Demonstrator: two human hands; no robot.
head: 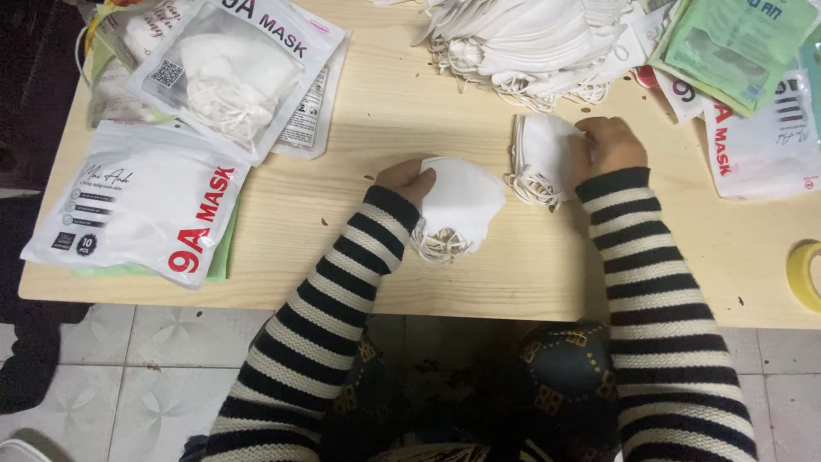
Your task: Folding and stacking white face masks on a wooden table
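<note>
My left hand (407, 180) grips a small stack of folded white face masks (457, 205) above the front middle of the light wooden table (385, 111), their ear loops hanging toward me. My right hand (609, 144) holds a second small stack of white masks (539, 154) resting on the table a little to the right. Both arms wear black and white striped sleeves. A large loose pile of white masks (530, 43) lies at the far edge, just beyond my right hand.
Sealed mask packets (231, 73) and a white packet with red print (141, 205) lie at the left. Green and white packets (744, 51) are stacked at the far right. A roll of yellow tape (804, 274) sits at the right edge. Tiled floor lies below.
</note>
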